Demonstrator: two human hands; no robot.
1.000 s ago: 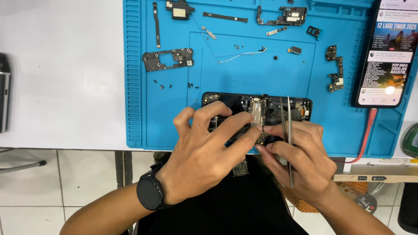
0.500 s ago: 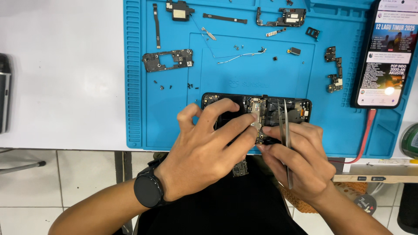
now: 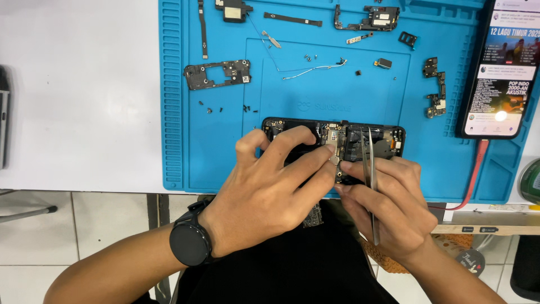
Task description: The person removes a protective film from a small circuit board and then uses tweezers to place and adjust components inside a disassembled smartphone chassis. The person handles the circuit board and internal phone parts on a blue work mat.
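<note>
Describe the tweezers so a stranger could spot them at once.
Start at the blue mat, then drop to the opened phone at its near edge. The tweezers lie in the right hand, tips over the phone. They are the only long, thin, silver metal tool there.

A white desk (image 3: 79, 101) is carrying a blue work mat (image 3: 225, 163) that is covering its right part. A dark device (image 3: 3, 121) is lying at the desk's left edge, only partly showing. A lit phone (image 3: 498, 73) is resting at the mat's right side, its red cable (image 3: 475, 174) trailing toward the front edge.
</note>
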